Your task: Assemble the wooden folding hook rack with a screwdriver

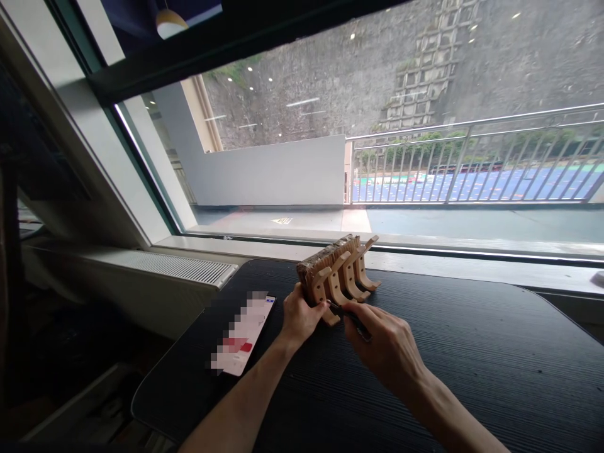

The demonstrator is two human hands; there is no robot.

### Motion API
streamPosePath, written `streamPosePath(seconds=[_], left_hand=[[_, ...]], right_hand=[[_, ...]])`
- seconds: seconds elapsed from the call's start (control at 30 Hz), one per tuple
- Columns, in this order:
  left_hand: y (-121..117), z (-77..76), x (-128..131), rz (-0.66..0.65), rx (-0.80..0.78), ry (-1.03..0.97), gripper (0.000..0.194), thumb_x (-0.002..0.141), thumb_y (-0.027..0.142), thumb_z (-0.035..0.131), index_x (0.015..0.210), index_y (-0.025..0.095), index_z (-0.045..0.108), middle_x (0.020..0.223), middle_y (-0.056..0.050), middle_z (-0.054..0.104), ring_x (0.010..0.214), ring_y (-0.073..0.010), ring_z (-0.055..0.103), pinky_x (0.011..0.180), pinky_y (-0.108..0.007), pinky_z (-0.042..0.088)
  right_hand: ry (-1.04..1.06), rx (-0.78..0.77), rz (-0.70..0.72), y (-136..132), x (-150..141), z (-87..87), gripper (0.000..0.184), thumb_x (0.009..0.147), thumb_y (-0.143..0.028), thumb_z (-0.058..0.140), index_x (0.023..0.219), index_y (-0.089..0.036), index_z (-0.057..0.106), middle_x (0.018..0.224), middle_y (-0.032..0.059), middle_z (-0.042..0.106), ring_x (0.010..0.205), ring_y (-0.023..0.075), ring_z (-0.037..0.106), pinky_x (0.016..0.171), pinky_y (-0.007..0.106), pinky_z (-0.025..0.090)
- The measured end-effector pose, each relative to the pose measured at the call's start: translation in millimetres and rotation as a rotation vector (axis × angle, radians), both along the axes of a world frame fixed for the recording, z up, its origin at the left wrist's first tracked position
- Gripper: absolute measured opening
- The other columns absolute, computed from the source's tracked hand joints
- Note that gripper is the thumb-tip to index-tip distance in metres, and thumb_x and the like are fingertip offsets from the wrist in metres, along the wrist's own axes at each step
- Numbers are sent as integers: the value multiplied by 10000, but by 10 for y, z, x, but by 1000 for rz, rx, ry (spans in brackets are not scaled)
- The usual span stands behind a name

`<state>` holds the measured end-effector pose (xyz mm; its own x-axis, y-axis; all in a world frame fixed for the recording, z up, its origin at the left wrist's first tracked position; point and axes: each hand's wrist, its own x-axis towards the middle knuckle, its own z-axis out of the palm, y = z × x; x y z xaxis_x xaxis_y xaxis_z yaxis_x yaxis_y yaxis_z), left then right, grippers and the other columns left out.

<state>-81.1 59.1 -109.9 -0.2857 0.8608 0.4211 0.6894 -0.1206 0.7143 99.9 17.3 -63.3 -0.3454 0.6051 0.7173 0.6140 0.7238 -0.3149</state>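
A wooden hook rack [330, 257] with a rough, bark-like edge stands on the dark table, several curved pale wooden hooks along its near side. My left hand [302, 314] grips its lower left end, the thumb by the nearest hook. In my right hand [384, 333] is a slim dark-handled tool [357, 325], its kind not clear. The tool's tip reaches toward the foot of the nearest hook, close to my left thumb; whether it touches cannot be made out.
A phone [245, 340] with a lit, partly blurred screen lies left of my left forearm. The black table [472, 352] has rounded corners and meets a window sill [425, 261]. A vented white cover [189, 267] runs along the left. Outside is a metal railing [467, 167].
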Motion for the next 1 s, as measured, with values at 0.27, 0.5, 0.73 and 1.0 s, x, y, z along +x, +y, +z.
streamPosePath(seconds=[0.27, 0.5, 0.73, 1.0], left_hand=[[5, 47, -29, -132, -89, -283, 421, 665, 387, 724, 1012, 183, 600, 935, -70, 704, 866, -218, 661, 748, -306, 520], [25, 17, -50, -169, -101, -331, 415, 681, 377, 714, 1025, 176, 596, 959, -78, 698, 891, -217, 655, 770, -312, 515], [26, 2, -49, -186, -97, -349, 421, 679, 383, 715, 1025, 176, 592, 961, -80, 696, 893, -219, 655, 769, -316, 514], [11, 34, -39, -172, -108, -333, 408, 680, 386, 710, 1014, 182, 594, 958, -74, 699, 896, -212, 657, 764, -301, 514]], right_hand=[[77, -4, 13, 56, 37, -15, 167, 855, -228, 501, 986, -188, 596, 847, 32, 695, 680, 129, 636, 659, 234, 452], [71, -111, 81, 80, 45, -63, 207, 880, -249, 493, 1070, -197, 555, 963, 35, 686, 836, 145, 648, 744, 241, 472], [67, -132, 90, 83, 40, -67, 206, 893, -265, 468, 1071, -202, 550, 970, 43, 685, 833, 157, 653, 748, 259, 492], [68, -129, 83, 78, 45, -63, 216, 895, -280, 452, 1072, -205, 550, 965, 49, 688, 827, 163, 657, 740, 268, 501]])
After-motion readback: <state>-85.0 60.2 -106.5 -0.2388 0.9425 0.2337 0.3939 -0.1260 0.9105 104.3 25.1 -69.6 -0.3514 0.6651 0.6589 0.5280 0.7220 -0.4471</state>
